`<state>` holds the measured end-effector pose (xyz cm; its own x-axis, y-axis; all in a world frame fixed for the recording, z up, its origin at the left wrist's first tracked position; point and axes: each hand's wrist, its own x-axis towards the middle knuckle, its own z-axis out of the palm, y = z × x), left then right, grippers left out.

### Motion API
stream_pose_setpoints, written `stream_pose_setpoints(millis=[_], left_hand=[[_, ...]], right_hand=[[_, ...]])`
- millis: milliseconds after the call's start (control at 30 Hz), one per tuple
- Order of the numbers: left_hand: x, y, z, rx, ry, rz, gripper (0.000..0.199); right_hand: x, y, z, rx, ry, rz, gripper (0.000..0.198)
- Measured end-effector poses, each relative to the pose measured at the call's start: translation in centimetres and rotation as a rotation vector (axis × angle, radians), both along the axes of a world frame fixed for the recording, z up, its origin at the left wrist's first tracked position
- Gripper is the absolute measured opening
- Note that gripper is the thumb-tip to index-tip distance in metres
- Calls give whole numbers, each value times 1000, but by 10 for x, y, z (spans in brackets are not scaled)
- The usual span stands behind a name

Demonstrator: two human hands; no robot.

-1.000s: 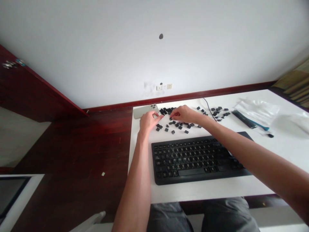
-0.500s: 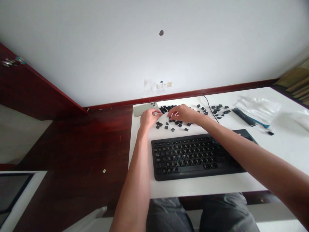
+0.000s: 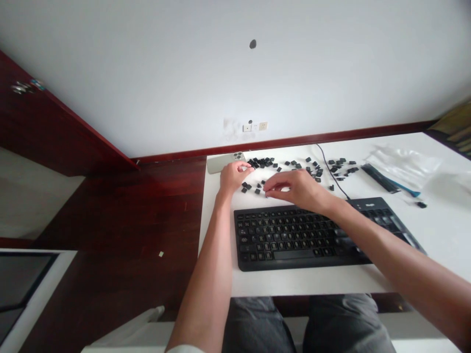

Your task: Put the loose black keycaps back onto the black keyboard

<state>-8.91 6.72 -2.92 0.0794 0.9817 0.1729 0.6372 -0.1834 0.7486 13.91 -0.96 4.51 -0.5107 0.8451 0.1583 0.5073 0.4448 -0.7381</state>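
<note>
A black keyboard [image 3: 290, 254], many of its key places without caps, lies on the white table [image 3: 294, 280]. Behind it are scattered several loose black keycaps [image 3: 262, 163]. My left hand [image 3: 234, 176] is at the left end of the keycaps, thumb and forefinger pinched together; whatever is between them is too small to make out. Just behind the keyboard's rear edge, my right hand [image 3: 298, 189] hovers with fingers curled and fingertips close together over the front keycaps. Its fingertips hide what they hold, if anything.
A phone [image 3: 219, 163] lies by the table's left edge, partly behind my left hand. The keyboard's cable [image 3: 328, 169] runs back through the keycaps. To the right are a dark strip-like tool [image 3: 379, 178], a blue tool [image 3: 408, 189], a brush-like tip [image 3: 421, 205] and clear plastic bags [image 3: 403, 164].
My right hand has drawn back from the keycap pile toward the keyboard, uncovering keycaps behind it. My left hand stays pinched near the phone. The whole view has shifted slightly.
</note>
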Motion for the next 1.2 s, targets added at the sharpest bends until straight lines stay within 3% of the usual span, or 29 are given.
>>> stream_pose_setpoints(millis=[167, 267, 433, 533, 1200], left_hand=[[0, -2, -1, 17, 18, -13, 32], [0, -3, -1, 26, 12, -14, 31], [1, -2, -1, 19, 29, -8, 29], [3, -1, -2, 20, 47, 5, 29], [5, -2, 0, 14, 53, 15, 27]], right_hand=[[-2, -39, -7, 58, -26, 129, 17], [-4, -45, -12, 74, -72, 207, 18], [-6, -54, -12, -19, -81, 248, 22], [-6, -58, -14, 11, -116, 299, 22], [-11, -67, -20, 96, -229, 283, 15]])
